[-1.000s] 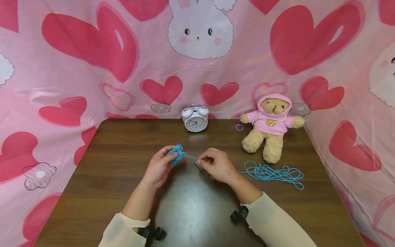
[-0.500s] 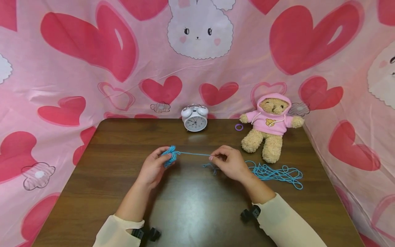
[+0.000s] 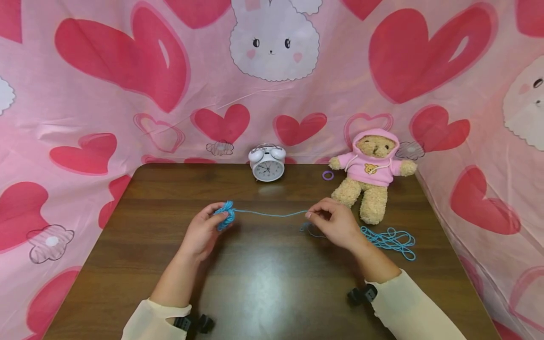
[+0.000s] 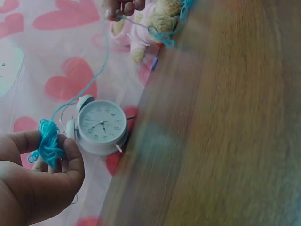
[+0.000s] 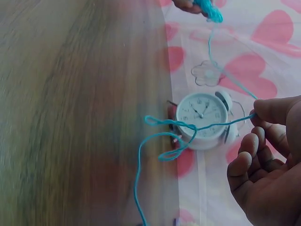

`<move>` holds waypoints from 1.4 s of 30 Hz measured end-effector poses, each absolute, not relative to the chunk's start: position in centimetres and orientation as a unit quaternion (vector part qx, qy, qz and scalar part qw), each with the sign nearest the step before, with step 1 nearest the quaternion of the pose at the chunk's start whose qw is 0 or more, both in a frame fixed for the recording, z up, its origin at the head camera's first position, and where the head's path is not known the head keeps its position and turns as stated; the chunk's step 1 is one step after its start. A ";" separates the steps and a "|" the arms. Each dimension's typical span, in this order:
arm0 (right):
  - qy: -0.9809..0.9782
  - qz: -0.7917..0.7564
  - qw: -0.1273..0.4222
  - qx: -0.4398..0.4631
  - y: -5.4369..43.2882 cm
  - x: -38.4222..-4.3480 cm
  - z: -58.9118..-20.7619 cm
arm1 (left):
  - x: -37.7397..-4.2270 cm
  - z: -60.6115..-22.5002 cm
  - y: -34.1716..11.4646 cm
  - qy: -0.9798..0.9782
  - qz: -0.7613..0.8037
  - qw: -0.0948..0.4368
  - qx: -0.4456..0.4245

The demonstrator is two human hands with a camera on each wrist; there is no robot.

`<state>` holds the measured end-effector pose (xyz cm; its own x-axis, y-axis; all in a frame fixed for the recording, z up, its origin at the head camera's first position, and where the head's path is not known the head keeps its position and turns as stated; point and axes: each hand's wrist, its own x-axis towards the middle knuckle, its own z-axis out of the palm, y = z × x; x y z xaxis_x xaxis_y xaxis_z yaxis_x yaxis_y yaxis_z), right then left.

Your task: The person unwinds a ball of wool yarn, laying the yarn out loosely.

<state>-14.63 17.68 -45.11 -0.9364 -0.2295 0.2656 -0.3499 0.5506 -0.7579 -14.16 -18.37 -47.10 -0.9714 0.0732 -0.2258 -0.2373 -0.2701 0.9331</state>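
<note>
My left hand (image 3: 201, 233) grips a small bundle of blue yarn (image 3: 225, 216) between thumb and fingers; its loops bulge out past the fingertips in the left wrist view. From the bundle a single strand (image 3: 272, 215) runs, slightly sagging, across to my right hand (image 3: 337, 224), which pinches it between thumb and forefinger. Below the right hand's pinch the yarn tail (image 5: 164, 123) dangles in a few loops, seen in the right wrist view. That tail leads toward a loose heap of the same blue yarn (image 3: 393, 242) on the table, partly hidden behind the right hand and wrist.
A white twin-bell alarm clock (image 3: 267, 167) stands at the back of the brown wooden table (image 3: 255, 283). To the right sits a teddy bear (image 3: 371, 170) in a pink hoodie, with a purple ring (image 3: 327, 175) beside it. Heart-patterned pink cloth (image 3: 170, 132) hangs behind.
My hands have drawn apart, the right one moving well to the right and the left one slightly left. The strand between them has lengthened and now sags a little.
</note>
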 end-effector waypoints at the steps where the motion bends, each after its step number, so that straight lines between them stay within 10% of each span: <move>1: -0.879 0.443 0.070 0.165 17.9 -14.6 -45.1 | -14.1 -47.1 -18.5 0.597 0.793 0.098 -0.070; 42: -0.928 0.342 0.138 0.042 30.0 -10.7 -44.3 | -13.4 -46.6 -23.2 0.599 0.792 0.083 -0.084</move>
<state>-10.72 30.01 -44.32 -0.9582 0.0171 0.2855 -0.1723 0.7624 -0.6237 -13.42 -23.16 -46.65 -0.9721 0.0307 -0.2327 -0.2323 -0.2679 0.9350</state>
